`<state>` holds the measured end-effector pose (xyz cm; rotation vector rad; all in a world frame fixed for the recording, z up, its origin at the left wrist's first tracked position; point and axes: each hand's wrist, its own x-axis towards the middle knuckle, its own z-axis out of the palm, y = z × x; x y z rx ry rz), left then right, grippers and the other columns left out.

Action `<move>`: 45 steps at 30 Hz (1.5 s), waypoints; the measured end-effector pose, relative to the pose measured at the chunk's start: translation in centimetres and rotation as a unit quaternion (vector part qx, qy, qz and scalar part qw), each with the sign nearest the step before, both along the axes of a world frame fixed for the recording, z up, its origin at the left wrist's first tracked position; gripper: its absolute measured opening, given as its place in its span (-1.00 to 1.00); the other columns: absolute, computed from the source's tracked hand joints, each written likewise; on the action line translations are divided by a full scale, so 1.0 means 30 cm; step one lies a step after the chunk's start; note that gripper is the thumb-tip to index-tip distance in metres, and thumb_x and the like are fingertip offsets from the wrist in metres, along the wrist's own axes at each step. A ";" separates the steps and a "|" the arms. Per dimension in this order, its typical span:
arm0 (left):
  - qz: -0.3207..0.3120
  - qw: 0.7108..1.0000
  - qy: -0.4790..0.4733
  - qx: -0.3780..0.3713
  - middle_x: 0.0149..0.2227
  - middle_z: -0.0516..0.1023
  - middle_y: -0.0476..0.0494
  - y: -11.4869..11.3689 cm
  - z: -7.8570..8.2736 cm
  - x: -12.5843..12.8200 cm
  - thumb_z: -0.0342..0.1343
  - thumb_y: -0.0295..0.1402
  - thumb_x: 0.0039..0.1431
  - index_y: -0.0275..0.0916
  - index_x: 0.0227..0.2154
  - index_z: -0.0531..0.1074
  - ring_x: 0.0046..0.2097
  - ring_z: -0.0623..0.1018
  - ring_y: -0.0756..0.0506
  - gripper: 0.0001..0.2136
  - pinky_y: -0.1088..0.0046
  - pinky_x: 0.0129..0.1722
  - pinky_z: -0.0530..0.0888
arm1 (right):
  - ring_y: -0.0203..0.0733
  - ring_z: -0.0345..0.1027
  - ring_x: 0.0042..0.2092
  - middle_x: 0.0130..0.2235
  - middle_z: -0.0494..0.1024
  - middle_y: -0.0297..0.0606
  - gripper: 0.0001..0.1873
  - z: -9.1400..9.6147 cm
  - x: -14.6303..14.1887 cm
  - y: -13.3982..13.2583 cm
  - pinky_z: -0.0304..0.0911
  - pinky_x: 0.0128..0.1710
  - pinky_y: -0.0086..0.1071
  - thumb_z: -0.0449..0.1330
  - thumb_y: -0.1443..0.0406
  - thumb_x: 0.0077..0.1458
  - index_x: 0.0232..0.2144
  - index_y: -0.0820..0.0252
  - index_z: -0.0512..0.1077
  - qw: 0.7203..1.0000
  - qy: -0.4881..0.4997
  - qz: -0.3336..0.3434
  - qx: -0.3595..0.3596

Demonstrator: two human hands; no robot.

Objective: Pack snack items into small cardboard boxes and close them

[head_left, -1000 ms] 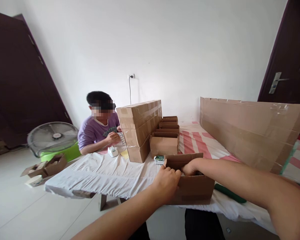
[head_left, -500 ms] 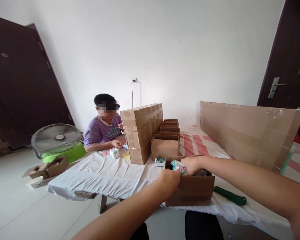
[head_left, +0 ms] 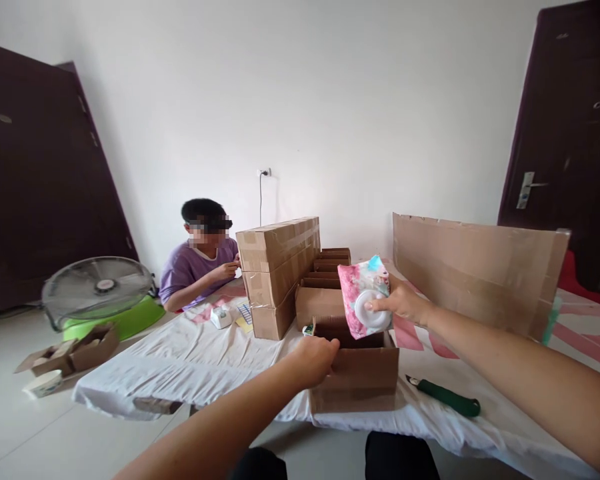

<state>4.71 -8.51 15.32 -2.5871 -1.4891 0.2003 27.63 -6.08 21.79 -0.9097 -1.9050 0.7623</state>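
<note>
My right hand is closed on a pink and blue wipes pack with a round white lid, holding it up above an open cardboard box. My left hand grips the near left rim of that box, fingers curled over the edge. The box stands at the near edge of the table, which is covered with a white cloth.
Taped cartons are stacked behind the box, beside a row of open small boxes. A green-handled knife lies to the right. A big cardboard sheet stands at right. A person in purple sits at the table's far left. A fan stands on the floor.
My right hand came up out of the box with the wipes pack and lifted it clear above the rim. My left hand stayed on the box edge.
</note>
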 end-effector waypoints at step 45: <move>-0.011 0.860 -0.509 0.025 -0.01 0.54 -0.15 0.263 0.210 -0.224 0.36 -0.37 -0.34 -0.21 0.11 0.35 0.02 0.49 -0.28 -0.22 0.16 0.08 0.39 | 0.22 -0.10 0.35 0.29 0.22 -0.08 0.33 0.008 -0.287 0.255 -0.26 0.34 0.01 0.58 0.14 -0.77 0.19 0.10 0.24 0.996 0.001 -0.060 0.064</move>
